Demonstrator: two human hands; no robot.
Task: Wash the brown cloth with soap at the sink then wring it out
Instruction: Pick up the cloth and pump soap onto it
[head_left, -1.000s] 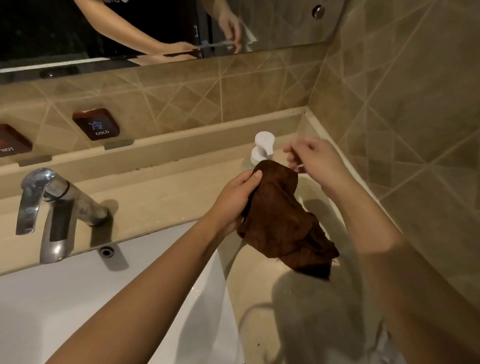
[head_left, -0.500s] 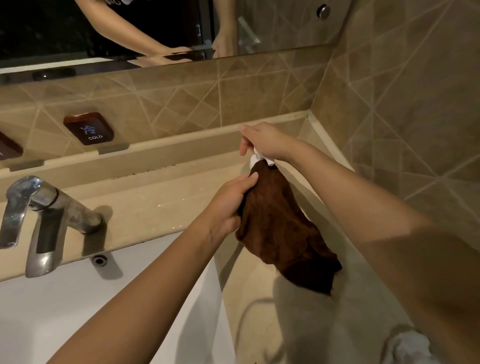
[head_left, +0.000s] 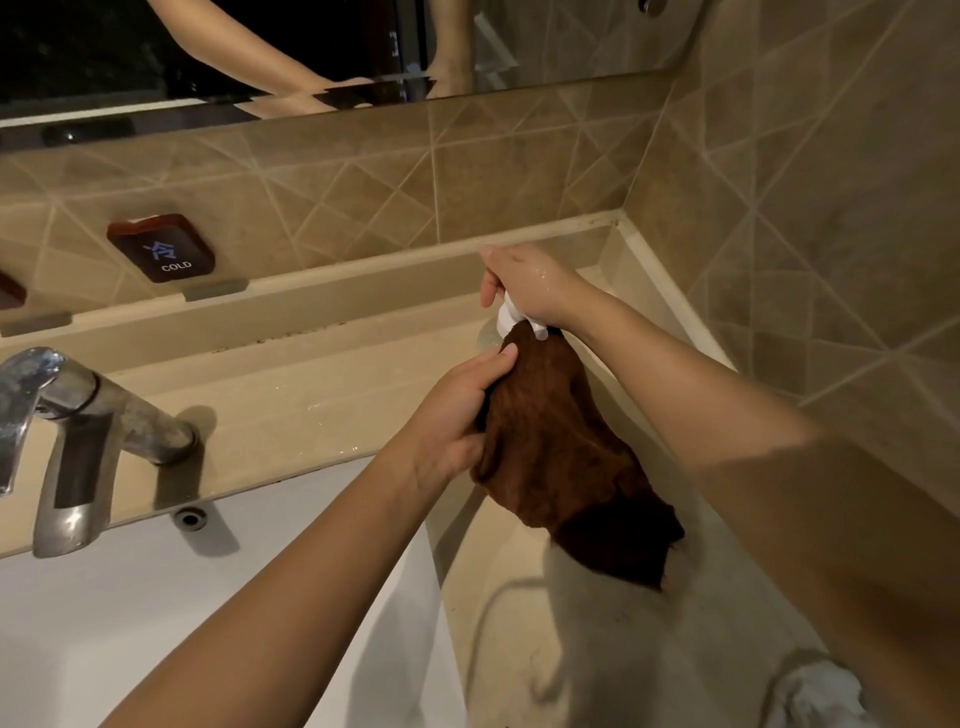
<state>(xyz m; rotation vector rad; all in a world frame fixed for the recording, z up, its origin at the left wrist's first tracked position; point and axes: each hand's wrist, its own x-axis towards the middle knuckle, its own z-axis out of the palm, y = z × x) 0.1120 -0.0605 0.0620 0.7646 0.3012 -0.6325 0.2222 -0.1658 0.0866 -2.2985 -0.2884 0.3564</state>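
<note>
1. Our left hand (head_left: 457, 415) grips the brown cloth (head_left: 561, 457) near its top edge, fingers and thumb clamped on the bunched fabric.
2. The cloth is held up over the beige counter (head_left: 311, 395), right of the white sink (head_left: 156, 597). Its top edge touches the white soap pump (head_left: 511, 317), and the rest hangs down loose and crumpled.
3. Our right hand (head_left: 524, 286) sits on top of the soap pump, fingers curled down around its head. There are wet drops on the back of the hand. We cannot tell if any soap is coming out.
4. The pump bottle below the head is mostly hidden behind the cloth and hand.
5. Readable text: a dark brown wall plaque (head_left: 161, 248) says "COLD" in white under a blue character. A second plaque (head_left: 8, 291) is cut off at the left edge, so its text is unreadable.
6. A chrome faucet (head_left: 78, 431) stands at the left on the counter, spout over the sink. An overflow hole (head_left: 190, 517) sits just beside it in the sink wall.
7. The mirror (head_left: 208, 52) above the tiled wall reflects both forearms.
8. A white rag (head_left: 815, 696) lies on the counter at the bottom right.
</note>
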